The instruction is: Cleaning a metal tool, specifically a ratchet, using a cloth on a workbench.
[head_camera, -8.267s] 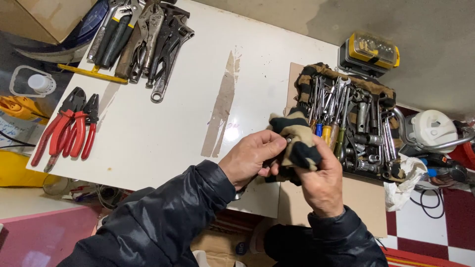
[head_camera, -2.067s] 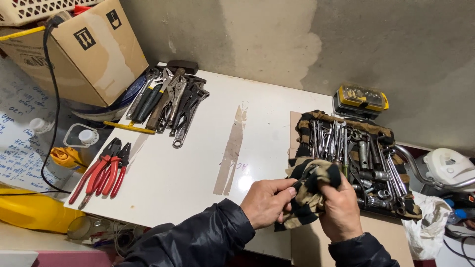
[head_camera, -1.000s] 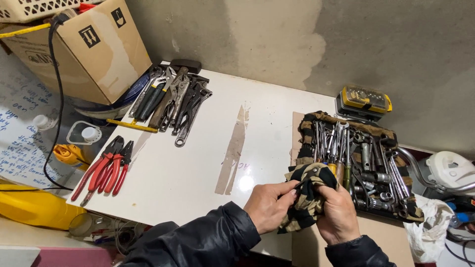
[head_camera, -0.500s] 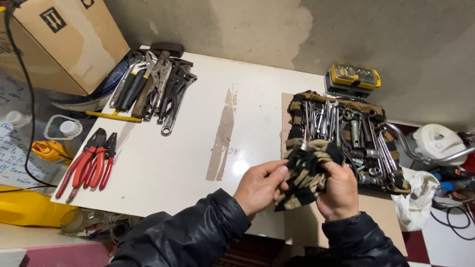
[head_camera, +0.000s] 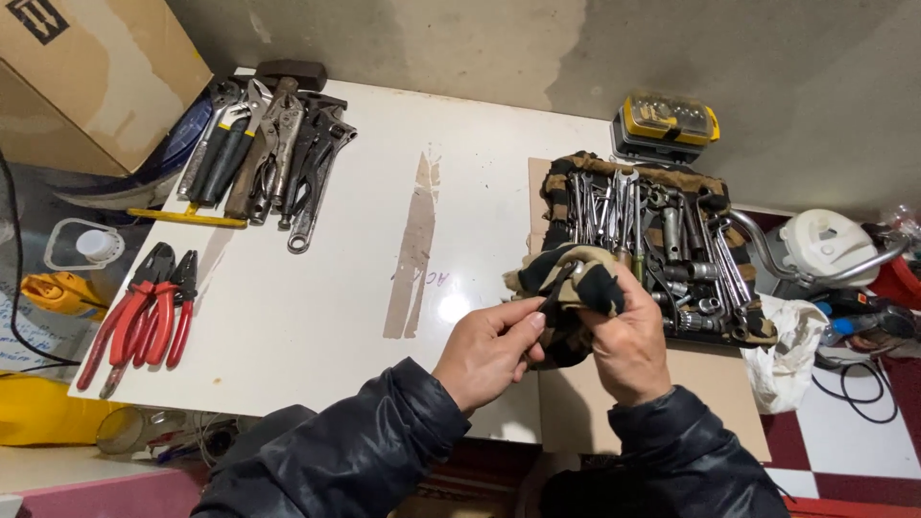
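Observation:
My left hand (head_camera: 487, 353) and my right hand (head_camera: 628, 341) are together over the front edge of the white table (head_camera: 317, 288). Both grip a striped black-and-tan cloth (head_camera: 566, 283) bunched between them. A small metal tool (head_camera: 577, 270) pokes out of the cloth near my fingers; most of it is hidden. Just behind my hands lies a pile of wrenches, sockets and screwdrivers (head_camera: 652, 240) on a matching striped cloth.
Red-handled pliers (head_camera: 139, 307) lie at the table's left edge. Locking pliers and wrenches (head_camera: 273, 153) are grouped at the back left beside a cardboard box (head_camera: 96, 67). A yellow bit case (head_camera: 667, 125) sits behind the pile. A cardboard sheet (head_camera: 691, 384) lies under my right hand.
The camera has tilted down and shifted, so the box and wall show less. My hands have kept working the cloth around the small tool, turning it slightly.

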